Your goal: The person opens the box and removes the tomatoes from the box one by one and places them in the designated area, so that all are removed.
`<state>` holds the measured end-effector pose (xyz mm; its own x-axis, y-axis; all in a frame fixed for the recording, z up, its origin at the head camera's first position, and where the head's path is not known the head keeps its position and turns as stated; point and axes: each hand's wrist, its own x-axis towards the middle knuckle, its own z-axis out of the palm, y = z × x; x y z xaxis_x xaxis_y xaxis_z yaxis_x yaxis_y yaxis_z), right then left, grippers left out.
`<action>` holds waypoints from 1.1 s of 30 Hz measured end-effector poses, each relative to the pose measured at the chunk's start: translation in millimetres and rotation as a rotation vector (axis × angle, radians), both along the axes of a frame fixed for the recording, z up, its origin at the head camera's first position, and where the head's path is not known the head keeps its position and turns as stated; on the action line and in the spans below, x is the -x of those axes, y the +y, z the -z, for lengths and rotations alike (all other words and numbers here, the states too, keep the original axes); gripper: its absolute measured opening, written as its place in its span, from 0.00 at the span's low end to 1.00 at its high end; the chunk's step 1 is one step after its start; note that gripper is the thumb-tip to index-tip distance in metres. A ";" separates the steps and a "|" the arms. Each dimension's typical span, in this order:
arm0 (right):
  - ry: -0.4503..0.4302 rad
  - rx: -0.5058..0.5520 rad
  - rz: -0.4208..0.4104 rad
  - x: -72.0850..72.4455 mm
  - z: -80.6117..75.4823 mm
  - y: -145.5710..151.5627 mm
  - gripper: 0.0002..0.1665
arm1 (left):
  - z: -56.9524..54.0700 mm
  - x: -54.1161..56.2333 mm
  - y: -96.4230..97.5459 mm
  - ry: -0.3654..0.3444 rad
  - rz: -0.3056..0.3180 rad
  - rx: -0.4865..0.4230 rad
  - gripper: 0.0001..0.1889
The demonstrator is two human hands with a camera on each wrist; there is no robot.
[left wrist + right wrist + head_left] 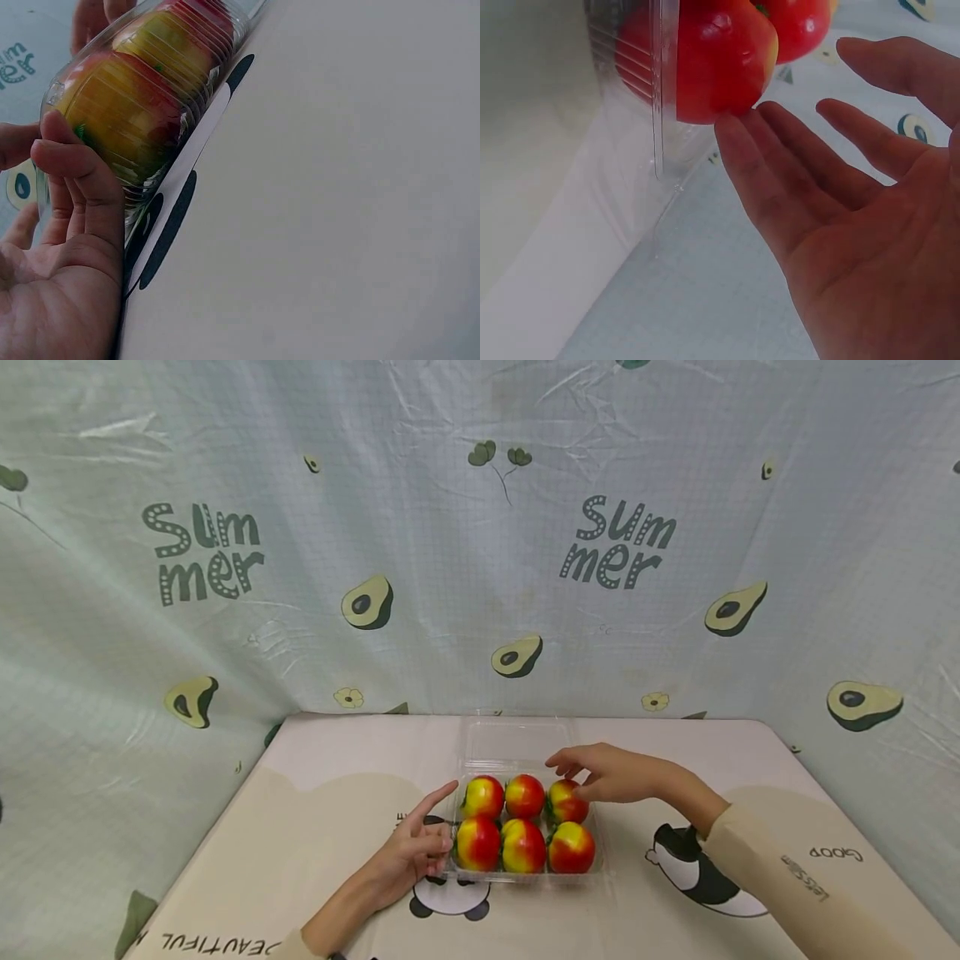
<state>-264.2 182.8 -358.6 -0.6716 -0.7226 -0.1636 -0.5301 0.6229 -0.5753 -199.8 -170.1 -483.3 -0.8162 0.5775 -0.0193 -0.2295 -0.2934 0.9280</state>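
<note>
From the box (525,877), there is room to pass over the bench (543,931) at 5 and 6 o'clock. The left hand (410,853) blocks 8 to 9, the right hand (618,773) 2, the open lid (517,739) 12, the curtain (442,527) behind. Fruits (523,846) leave narrow gaps inside.

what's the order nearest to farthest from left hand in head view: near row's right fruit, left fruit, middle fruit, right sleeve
1. Left fruit, at row's left end
2. Middle fruit, between the others
3. Right fruit, row's right end
4. Right sleeve, far right
</note>
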 end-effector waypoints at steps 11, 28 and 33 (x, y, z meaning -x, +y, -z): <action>0.004 -0.097 0.002 5.4 2.4 -10.3 0.27 | -1.3 -1.7 0.5 0.005 -0.007 0.010 0.43; 0.022 -0.179 0.009 9.1 6.2 -21.1 0.29 | -1.2 -2.6 -0.4 -0.014 -0.014 0.020 0.43; 0.058 -0.212 0.003 9.5 7.1 -22.3 0.30 | -0.9 -1.3 -0.2 -0.019 -0.014 0.018 0.43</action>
<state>-273.6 160.5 -365.7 -0.6865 -0.6741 -0.2725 -0.5565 0.7283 -0.3998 -198.5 -170.3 -482.4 -0.8239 0.5650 -0.0449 -0.2426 -0.2799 0.9289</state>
